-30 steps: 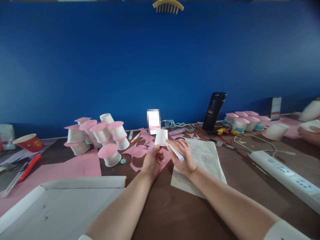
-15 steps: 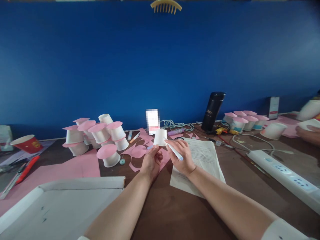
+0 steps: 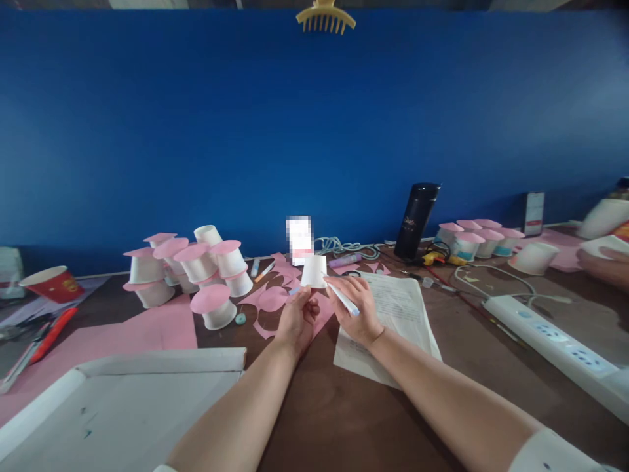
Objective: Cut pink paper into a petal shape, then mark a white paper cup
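Note:
A small white paper cup (image 3: 314, 270), bottom up, is held at its lower rim by my left hand (image 3: 297, 319), whose fingers are closed. My right hand (image 3: 354, 307) grips a white marker (image 3: 343, 295) with a pale blue end; its tip is at the right side of the cup. Pink paper scraps with round holes (image 3: 265, 319) lie under and left of the cup. A cut pink paper circle (image 3: 272, 299) rests among them. Beneath my right wrist lies a printed sheet (image 3: 403, 308).
White cups with pink discs (image 3: 211, 262) are stacked at left, near a red paper cup (image 3: 53, 284) and a white box lid (image 3: 162, 362). At right are a black flask (image 3: 417, 221), a power strip (image 3: 550, 334), more cups (image 3: 486, 242) and another person's hand (image 3: 605, 265).
The camera view has shifted slightly, so things at the right sit a little further left. My hands, the cup and the marker keep nearly the same pose.

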### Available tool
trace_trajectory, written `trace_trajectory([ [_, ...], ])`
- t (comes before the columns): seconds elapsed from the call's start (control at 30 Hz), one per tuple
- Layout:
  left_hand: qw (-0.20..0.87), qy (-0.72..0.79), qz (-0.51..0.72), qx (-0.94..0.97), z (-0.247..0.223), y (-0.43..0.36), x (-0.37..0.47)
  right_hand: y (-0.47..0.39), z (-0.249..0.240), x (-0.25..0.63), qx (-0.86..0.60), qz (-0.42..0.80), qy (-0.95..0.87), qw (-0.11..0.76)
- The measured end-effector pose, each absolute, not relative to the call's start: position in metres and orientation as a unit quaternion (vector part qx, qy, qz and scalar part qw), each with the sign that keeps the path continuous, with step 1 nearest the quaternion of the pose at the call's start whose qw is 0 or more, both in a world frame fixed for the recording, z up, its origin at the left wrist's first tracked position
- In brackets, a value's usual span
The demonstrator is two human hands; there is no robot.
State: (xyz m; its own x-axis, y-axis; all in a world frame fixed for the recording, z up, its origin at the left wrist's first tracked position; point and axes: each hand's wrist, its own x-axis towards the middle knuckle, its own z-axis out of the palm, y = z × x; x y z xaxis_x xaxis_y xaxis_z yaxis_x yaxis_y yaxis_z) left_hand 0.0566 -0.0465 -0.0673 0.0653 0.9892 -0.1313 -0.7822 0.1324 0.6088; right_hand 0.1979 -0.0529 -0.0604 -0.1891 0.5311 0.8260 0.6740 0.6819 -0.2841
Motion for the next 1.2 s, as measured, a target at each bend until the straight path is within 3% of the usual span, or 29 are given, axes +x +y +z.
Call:
trace_trajectory([
  [1.2, 0.702, 0.274, 0.631, 0.184, -0.0654, -0.0464, 0.0561, -0.0545, -0.0594, 0.1972, -0.399, -0.081, -0.771, 0.490],
])
